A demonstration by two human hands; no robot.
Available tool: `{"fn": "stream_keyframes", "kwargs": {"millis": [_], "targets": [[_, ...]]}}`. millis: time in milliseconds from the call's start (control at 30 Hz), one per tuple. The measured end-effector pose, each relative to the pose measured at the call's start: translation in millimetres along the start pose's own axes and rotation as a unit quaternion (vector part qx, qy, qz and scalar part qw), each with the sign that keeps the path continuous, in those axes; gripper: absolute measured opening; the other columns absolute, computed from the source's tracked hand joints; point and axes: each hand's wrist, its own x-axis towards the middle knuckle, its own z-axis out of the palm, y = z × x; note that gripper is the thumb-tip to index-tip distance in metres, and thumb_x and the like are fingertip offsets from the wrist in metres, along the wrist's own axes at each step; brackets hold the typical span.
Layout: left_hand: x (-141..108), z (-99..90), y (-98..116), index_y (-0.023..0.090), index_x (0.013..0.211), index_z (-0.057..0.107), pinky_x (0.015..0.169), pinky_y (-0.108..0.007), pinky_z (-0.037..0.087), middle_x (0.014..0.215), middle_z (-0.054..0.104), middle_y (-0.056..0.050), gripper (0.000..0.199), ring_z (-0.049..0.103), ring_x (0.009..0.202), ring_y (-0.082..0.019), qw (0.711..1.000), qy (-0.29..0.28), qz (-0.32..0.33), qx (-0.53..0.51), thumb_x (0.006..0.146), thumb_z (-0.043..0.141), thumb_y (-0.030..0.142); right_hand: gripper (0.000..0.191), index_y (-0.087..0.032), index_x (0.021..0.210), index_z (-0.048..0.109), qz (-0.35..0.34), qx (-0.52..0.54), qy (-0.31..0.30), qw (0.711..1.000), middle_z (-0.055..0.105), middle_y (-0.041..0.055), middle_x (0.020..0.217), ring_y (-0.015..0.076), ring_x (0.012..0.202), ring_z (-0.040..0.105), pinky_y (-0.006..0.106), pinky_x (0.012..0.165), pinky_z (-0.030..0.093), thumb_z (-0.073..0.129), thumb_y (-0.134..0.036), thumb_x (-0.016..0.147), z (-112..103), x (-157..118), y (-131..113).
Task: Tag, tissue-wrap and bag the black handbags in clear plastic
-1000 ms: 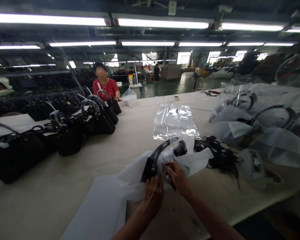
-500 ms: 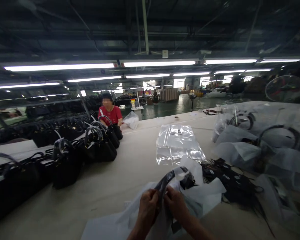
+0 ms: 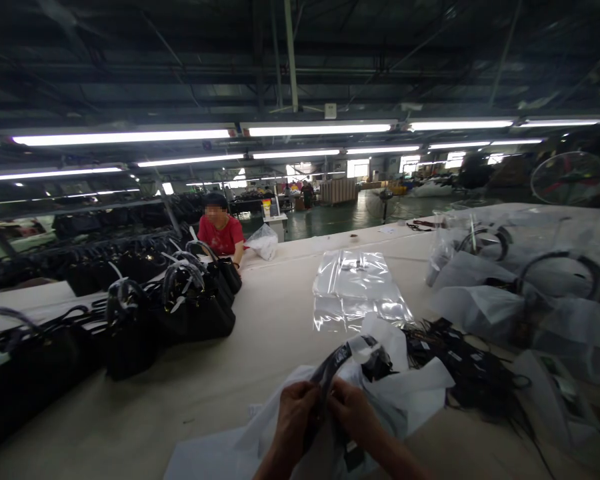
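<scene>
In front of me a black handbag's handle (image 3: 336,363), wrapped in clear film, arches up out of white tissue paper (image 3: 415,393). My left hand (image 3: 297,413) pinches the near end of this handle from the left. From the right, my right hand (image 3: 353,408) presses its fingers against the same spot. The handbag body is mostly covered by the paper and my hands. A flat white sheet (image 3: 205,457) lies under the wrapping at the lower left.
Clear plastic bags (image 3: 357,287) lie stacked beyond my hands. A heap of black straps with tags (image 3: 460,360) is at the right, near paper-wrapped bags (image 3: 480,303). Black handbags (image 3: 195,307) line the left side, where a person in red (image 3: 221,233) works.
My hands stay at the handle with barely any movement. Across the table, the person in red has shifted, and the handbag close to them has moved slightly.
</scene>
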Motion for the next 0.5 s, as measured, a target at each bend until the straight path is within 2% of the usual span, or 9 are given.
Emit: {"fn": "stream_keyframes", "kwargs": {"millis": [100, 233, 500], "targets": [[0.4, -2.4, -2.1, 0.012, 0.057, 0.059, 0.042, -0.020, 0.026, 0.045, 0.049, 0.001, 0.038, 0.040, 0.040, -0.007, 1.000, 0.007, -0.009, -0.020, 0.049, 0.076, 0.045, 0.021, -0.018, 0.072, 0.066, 0.021, 0.016, -0.004, 1.000, 0.064, 0.0012, 0.063, 0.0167, 0.062, 0.055, 0.027, 0.060, 0.043, 0.059, -0.037, 0.069, -1.8, -1.7, 0.1], [0.5, -6.3, 0.8, 0.013, 0.054, 0.055, 0.040, -0.020, 0.023, 0.042, 0.048, 0.001, 0.032, 0.038, 0.038, -0.007, 0.999, 0.001, -0.014, -0.035, 0.050, 0.072, 0.041, 0.023, -0.018, 0.070, 0.066, 0.013, -0.017, 0.015, 1.000, 0.064, 0.0023, 0.065, 0.0177, 0.065, 0.056, 0.028, 0.063, 0.044, 0.059, -0.040, 0.070, -1.3, -1.9, -0.7], [9.4, -10.5, -5.5, 0.014, 0.058, 0.052, 0.038, -0.020, 0.017, 0.040, 0.048, 0.001, 0.039, 0.033, 0.033, -0.006, 0.996, -0.009, -0.002, -0.084, 0.050, 0.071, 0.048, 0.016, -0.017, 0.072, 0.065, -0.035, -0.069, 0.011, 0.997, 0.067, 0.0055, 0.071, 0.0197, 0.066, 0.058, 0.030, 0.065, 0.043, 0.052, -0.026, 0.073, 0.7, -0.3, 0.2]]}}
